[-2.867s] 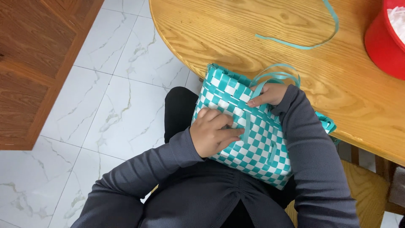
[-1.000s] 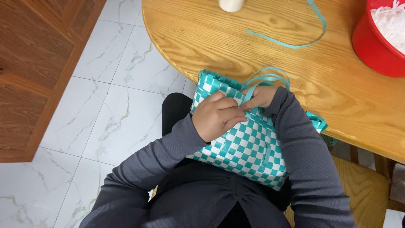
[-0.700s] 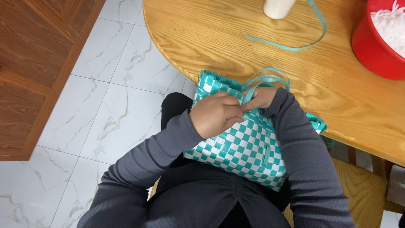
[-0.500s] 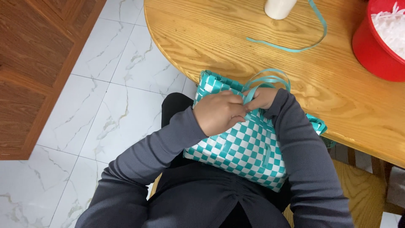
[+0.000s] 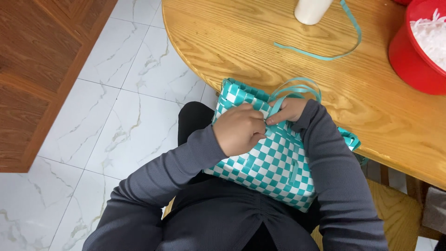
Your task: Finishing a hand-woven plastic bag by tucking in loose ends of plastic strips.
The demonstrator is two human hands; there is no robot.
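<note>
Head view: woven teal-white basket (image 5: pixel 269 162) on the lap, its top edge against the counter (image 5: pixel 260 51) rim. Left hand (image 5: pixel 239 130) curled on the weave near the top. Right hand (image 5: pixel 288 110) just beside it, fingers pinched on a teal strip (image 5: pixel 297 88) looping up from the basket.
</note>
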